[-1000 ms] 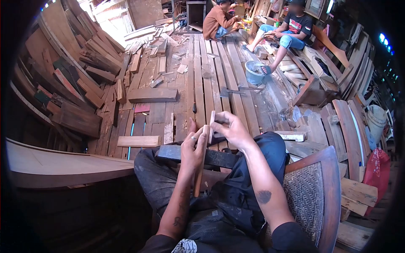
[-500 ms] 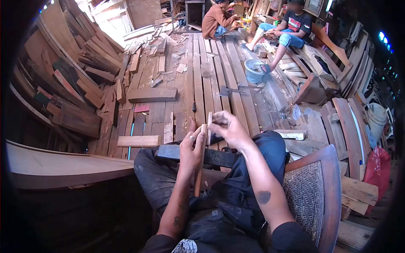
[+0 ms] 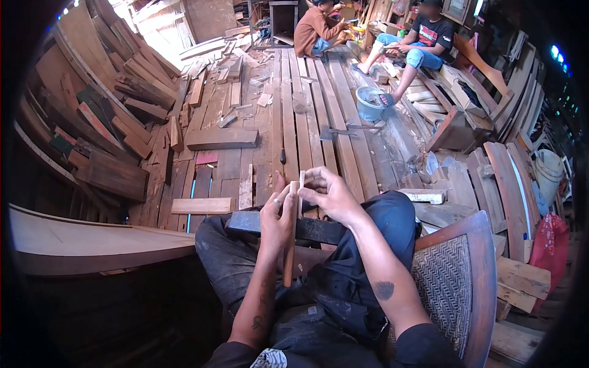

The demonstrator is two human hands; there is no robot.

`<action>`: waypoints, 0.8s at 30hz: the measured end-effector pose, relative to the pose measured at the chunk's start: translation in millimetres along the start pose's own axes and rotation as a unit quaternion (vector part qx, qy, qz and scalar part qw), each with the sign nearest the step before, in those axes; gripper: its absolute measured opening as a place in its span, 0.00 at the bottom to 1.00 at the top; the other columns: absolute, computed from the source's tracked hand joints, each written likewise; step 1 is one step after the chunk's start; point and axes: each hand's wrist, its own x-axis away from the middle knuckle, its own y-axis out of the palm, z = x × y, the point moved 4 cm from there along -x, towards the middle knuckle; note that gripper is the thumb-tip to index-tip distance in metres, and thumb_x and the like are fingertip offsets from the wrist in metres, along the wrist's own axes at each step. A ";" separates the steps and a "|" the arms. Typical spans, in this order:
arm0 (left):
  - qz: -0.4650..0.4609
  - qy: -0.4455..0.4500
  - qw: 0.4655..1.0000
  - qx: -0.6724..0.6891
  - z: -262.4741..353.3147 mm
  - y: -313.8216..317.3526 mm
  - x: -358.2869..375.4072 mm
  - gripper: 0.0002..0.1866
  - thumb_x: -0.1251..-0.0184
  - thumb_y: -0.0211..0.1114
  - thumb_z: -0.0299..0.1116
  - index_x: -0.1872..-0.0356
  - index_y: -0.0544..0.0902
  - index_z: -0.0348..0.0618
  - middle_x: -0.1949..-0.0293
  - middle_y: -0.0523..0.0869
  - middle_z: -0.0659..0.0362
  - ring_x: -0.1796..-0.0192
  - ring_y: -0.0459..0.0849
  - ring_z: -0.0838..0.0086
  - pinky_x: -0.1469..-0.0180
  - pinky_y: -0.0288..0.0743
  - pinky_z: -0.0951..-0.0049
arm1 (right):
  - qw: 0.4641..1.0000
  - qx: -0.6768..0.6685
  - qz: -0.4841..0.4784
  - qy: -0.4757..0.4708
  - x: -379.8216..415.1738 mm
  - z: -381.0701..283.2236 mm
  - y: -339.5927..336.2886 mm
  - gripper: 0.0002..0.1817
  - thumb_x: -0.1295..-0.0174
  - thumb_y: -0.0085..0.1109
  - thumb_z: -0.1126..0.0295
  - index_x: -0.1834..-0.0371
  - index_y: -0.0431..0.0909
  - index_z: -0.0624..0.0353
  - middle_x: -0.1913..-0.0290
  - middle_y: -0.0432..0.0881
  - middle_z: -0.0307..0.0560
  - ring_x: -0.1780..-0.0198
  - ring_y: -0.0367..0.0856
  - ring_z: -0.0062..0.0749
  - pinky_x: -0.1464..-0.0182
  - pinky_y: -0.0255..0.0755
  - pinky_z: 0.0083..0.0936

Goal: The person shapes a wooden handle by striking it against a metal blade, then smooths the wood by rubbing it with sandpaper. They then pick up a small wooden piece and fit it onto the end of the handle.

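My left hand (image 3: 277, 218) is closed around a narrow wooden stick (image 3: 289, 260), held nearly upright with its lower end pointing at my lap. Between the fingers of my right hand (image 3: 330, 195) is a thin wooden strip (image 3: 301, 184), close beside the top of the stick. Whether the two pieces touch is too small to tell. Beneath both hands, a dark block (image 3: 319, 230) lies across my legs. A screwdriver-like tool with a dark handle (image 3: 283, 156) rests on the floor beyond my hands.
Two people (image 3: 316, 30) (image 3: 423, 43) sit at the back, near a bucket (image 3: 370, 104). A hatchet-like tool (image 3: 334, 132) and a thick plank (image 3: 222, 138) lie on the floorboards. Wood is stacked at left. A woven-panel chair part (image 3: 438, 288) stands at my right.
My right hand has shifted slightly down and left with the thin strip, which is now closer to the stick. My left hand has barely moved.
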 end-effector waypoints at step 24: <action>0.001 0.021 1.000 -0.015 2.8 -0.3 -2.2 0.18 0.14 0.60 0.31 0.34 0.86 0.34 0.40 0.83 0.46 0.41 0.87 0.66 0.40 0.78 0.67 | 0.999 0.034 -0.016 -0.025 0.2 -0.4 5.9 0.24 0.27 0.75 0.64 0.36 0.76 0.64 0.41 0.88 0.53 0.36 0.85 0.38 0.31 0.78 0.38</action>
